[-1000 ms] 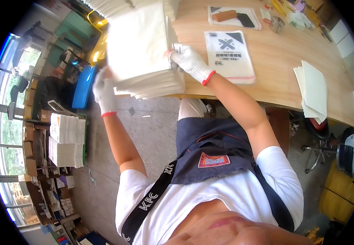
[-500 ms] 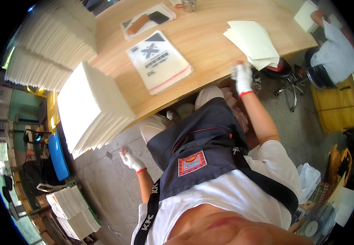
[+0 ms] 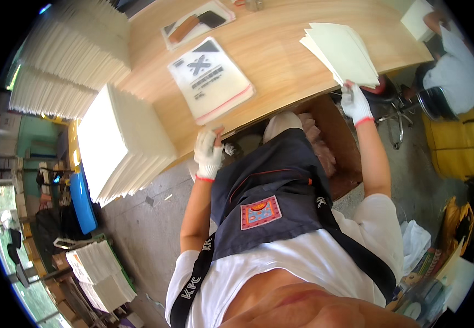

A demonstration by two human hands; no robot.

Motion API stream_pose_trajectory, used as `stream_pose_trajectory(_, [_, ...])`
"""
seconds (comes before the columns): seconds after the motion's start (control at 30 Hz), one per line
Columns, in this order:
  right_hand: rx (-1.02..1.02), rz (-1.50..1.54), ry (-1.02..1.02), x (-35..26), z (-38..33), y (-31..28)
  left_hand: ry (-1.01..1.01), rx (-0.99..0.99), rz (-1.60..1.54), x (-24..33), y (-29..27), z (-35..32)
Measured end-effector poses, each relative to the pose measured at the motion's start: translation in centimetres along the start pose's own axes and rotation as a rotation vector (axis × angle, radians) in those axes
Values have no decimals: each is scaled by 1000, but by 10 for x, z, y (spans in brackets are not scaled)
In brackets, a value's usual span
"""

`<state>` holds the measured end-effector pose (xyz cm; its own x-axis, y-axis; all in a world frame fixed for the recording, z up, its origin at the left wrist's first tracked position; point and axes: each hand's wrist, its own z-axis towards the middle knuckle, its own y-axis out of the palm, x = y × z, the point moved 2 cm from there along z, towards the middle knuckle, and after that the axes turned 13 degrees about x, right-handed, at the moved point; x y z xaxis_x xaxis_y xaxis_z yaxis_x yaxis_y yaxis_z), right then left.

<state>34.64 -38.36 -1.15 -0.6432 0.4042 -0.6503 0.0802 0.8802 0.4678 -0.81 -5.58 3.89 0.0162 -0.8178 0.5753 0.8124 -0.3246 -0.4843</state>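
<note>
since half a second ago my left hand [image 3: 208,153] rose to the table [image 3: 281,65] edge, fingers curled on nothing; right hand [image 3: 354,103] pinches the fanned cream sheets [image 3: 343,52], lifting comes next, i judge.

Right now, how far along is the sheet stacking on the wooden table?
Done: a thick stack of cream sheets sits at the table edge, with larger piles behind it. In hand: the right hand touches the near edge of a small fanned stack; the left hand is at the table edge by a bagged printed packet. Left: the small stack lies apart from the thick one.
</note>
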Motion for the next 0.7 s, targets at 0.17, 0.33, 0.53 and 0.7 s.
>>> stream_pose_trajectory(0.17, [134,-101,-6,24,-27,-29,216,35,311,-11,23,59])
stream_pose_trajectory(0.33, [269,-90,-549,1,-35,-27,-47,-598,725,-33,36,90])
stream_pose_trajectory(0.53, [-90,143,-426,8,-70,-9,-54,-474,674,-64,37,93])
stream_pose_trajectory(0.7, [-357,-173,-77,65,-141,47,-196,-394,481,-95,32,84])
